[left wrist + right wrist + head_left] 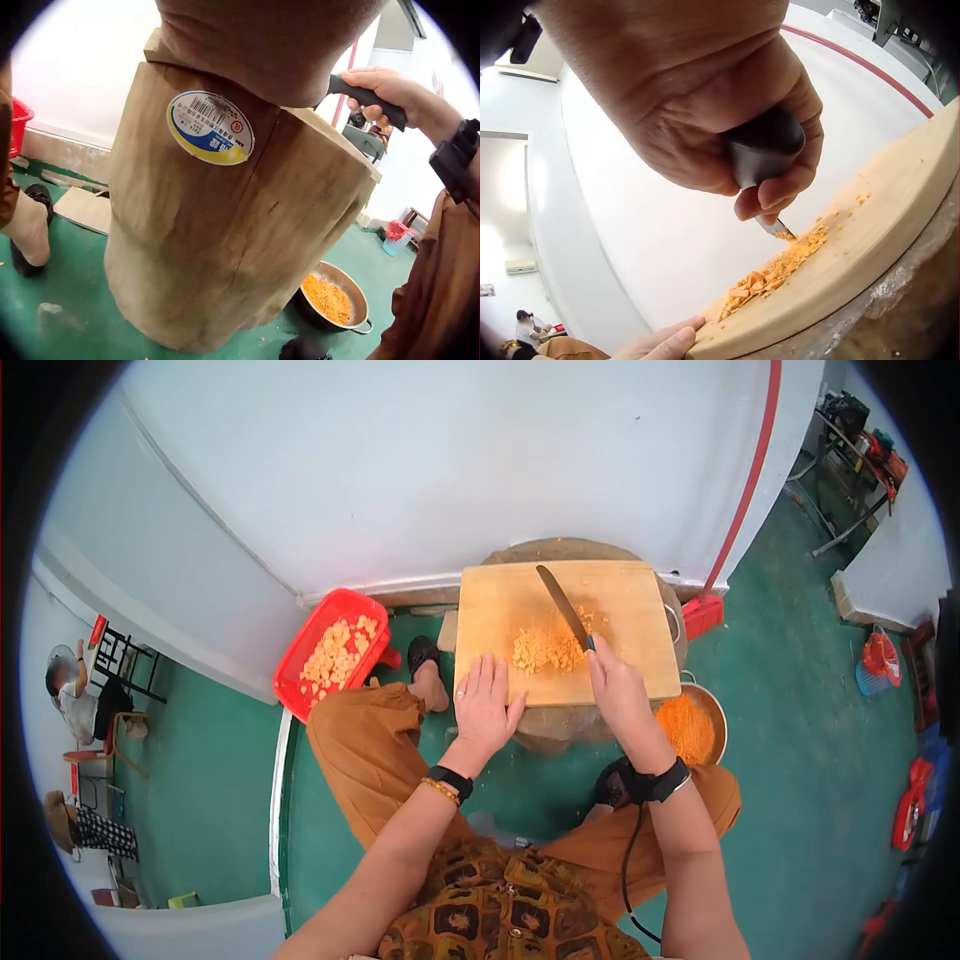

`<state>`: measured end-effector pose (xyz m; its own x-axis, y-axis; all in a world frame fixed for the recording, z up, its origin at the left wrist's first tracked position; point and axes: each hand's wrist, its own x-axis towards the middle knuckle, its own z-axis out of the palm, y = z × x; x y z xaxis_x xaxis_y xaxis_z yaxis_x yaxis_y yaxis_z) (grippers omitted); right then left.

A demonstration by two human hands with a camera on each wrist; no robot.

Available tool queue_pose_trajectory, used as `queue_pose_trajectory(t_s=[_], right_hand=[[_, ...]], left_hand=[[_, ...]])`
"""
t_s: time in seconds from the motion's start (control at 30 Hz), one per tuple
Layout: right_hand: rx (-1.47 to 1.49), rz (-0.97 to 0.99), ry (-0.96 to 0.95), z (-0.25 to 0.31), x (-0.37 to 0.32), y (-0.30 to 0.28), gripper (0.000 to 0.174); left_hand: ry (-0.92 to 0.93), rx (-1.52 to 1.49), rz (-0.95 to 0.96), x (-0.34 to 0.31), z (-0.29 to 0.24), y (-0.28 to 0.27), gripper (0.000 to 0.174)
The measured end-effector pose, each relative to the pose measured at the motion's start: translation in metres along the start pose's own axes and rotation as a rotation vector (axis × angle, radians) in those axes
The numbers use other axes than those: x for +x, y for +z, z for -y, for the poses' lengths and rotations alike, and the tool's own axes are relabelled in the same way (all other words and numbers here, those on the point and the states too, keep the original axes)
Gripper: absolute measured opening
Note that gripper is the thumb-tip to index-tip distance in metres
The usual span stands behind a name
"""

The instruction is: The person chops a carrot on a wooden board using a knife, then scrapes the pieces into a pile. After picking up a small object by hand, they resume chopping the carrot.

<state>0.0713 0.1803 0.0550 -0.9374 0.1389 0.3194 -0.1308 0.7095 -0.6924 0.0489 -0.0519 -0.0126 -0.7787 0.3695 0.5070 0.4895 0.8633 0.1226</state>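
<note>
The right hand (618, 685) grips the black handle of a knife (562, 603), whose blade points up and left over the cutting board (640, 610). In the right wrist view the fingers wrap the handle (765, 146), with the blade's lower part at the orange bits. Chopped orange pieces (545, 650) lie in a loose pile mid-board; finer crumbs spread beside them (810, 244). The left hand (484, 705) rests flat with straight fingers on the board's near left part, left of the pile. In the left wrist view, the wrist covers part of the board.
The board lies on a thick wooden stump (217, 217). A red basket (290, 660) with orange chunks stands at the left. A metal pan (722, 710) of finely chopped orange bits sits on the floor at the right. Behind the board rises a white wall (430, 470).
</note>
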Motion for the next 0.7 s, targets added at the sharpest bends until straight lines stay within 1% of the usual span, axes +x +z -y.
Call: queue_pose_trajectory(t_s=[0.1, 0.2, 0.3, 0.4, 0.5, 0.6, 0.7], right_hand=[[0.002, 0.037, 0.009, -0.008, -0.003, 0.003, 0.036], [0.029, -0.028, -0.002, -0.001, -0.004, 0.002, 0.035], [0.050, -0.047, -0.086, 0.005, -0.006, 0.003, 0.036], [0.016, 0.082, 0.017, -0.001, -0.007, 0.007, 0.035], [-0.016, 0.045, -0.017, 0.001, -0.006, 0.006, 0.035], [0.012, -0.017, -0.070, 0.010, -0.008, 0.002, 0.036], [-0.013, 0.052, -0.048, -0.001, -0.009, 0.007, 0.036]], left_hand=[[-0.024, -0.033, -0.008, 0.000, -0.002, 0.003, 0.060], [-0.007, -0.001, -0.048, 0.000, -0.001, 0.003, 0.058], [-0.001, 0.003, -0.066, 0.000, -0.002, 0.002, 0.058], [-0.006, -0.005, -0.056, 0.002, -0.004, 0.001, 0.057], [-0.013, -0.023, -0.044, 0.002, -0.003, 0.002, 0.058], [-0.006, -0.022, -0.063, 0.001, -0.003, 0.002, 0.057], [-0.020, -0.035, -0.064, 0.002, -0.003, 0.003, 0.057]])
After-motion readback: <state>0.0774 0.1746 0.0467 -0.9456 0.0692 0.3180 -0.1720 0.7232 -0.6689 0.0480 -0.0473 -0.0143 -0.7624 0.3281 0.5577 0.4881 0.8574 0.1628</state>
